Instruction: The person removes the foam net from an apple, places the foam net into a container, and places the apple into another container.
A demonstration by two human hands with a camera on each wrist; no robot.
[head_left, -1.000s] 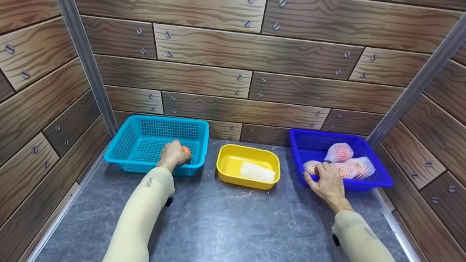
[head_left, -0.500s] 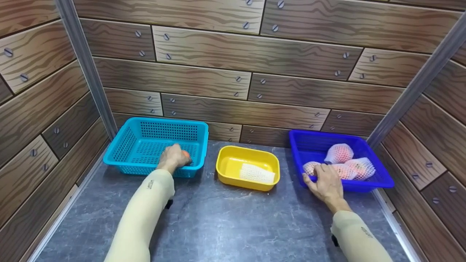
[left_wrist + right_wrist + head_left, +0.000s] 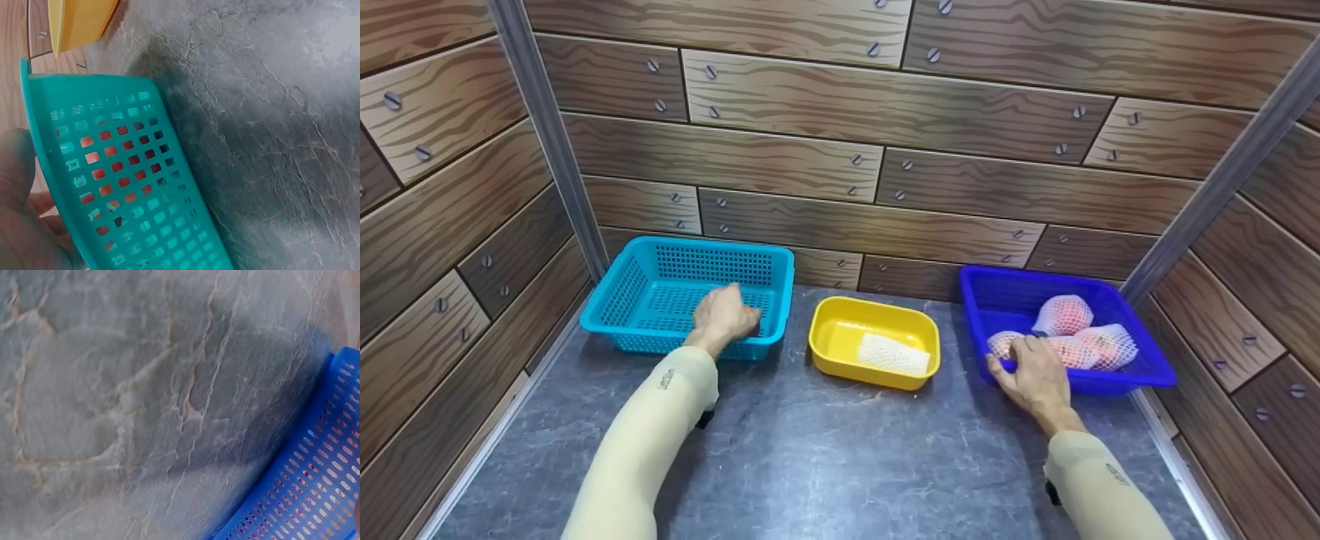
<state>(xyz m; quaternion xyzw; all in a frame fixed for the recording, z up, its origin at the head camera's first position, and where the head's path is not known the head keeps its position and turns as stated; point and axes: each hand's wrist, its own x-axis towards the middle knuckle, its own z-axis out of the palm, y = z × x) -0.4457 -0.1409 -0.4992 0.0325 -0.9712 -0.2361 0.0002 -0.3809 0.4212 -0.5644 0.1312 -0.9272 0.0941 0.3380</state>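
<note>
In the head view, my left hand (image 3: 723, 313) reaches over the front rim of the teal basket (image 3: 622, 300). Through the holes of that basket a reddish-orange fruit (image 3: 111, 151) shows in the left wrist view, lower than the hand. The thumb and fingers above the rim hold nothing visible there; some fingertips are hidden. My right hand (image 3: 1036, 377) grips the front rim of the blue basket (image 3: 990, 289), fingers inside and thumb at the outer side. Several red fruits in white foam nets, one a netted fruit (image 3: 1066, 313) at the back, lie in it.
Between the baskets stands a yellow tray (image 3: 829, 366) with a flat white foam net (image 3: 892, 354) lying in it. All three containers stand on a grey marbled tabletop (image 3: 870, 457). Wood-patterned walls (image 3: 780, 150) close off the back and both sides.
My left hand shifts slightly, and less of the orange fruit shows beside it in the head view. The right hand stays in place on the blue basket.
</note>
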